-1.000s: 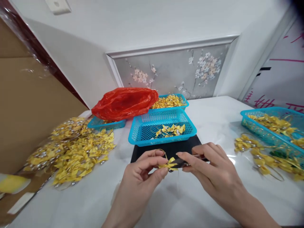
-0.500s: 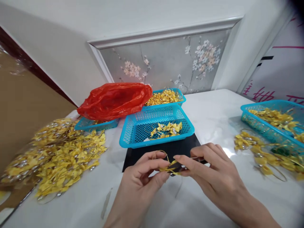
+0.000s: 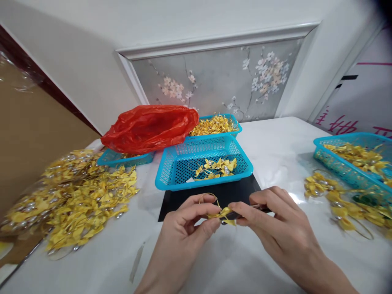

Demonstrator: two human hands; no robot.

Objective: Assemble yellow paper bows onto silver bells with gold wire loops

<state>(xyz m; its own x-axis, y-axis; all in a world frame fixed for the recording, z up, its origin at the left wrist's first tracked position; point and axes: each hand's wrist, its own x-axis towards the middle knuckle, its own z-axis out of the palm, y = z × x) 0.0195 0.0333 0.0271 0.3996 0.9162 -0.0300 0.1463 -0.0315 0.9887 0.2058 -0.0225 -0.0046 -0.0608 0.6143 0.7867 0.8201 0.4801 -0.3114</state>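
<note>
My left hand (image 3: 191, 226) pinches a yellow ribbon bow (image 3: 225, 211) between thumb and fingers, with a thin gold cord loop (image 3: 217, 199) rising above it. My right hand (image 3: 272, 220) is closed on a slim dark tool (image 3: 256, 206), mostly hidden by the fingers; its exact kind cannot be made out. The right fingertips and the tool's end meet the bow's right side. Both hands are just above the near edge of a black mat (image 3: 171, 202). A blue plastic basket (image 3: 167, 185) stands on the mat beyond them, with several yellow bows (image 3: 219, 167) inside.
Yellow bows with silvery beads (image 3: 92, 204) are heaped on the left. A red plastic bag (image 3: 147, 128) lies over a low blue basket (image 3: 122, 162). Another filled basket (image 3: 239, 128) stands behind. On the right are a blue basket (image 3: 343, 159) and loose bows (image 3: 339, 204).
My hands stay almost in place, working at the bow. The right fingertips have shifted slightly, and more of the bow's yellow knot shows between the hands. The view has moved a little.
</note>
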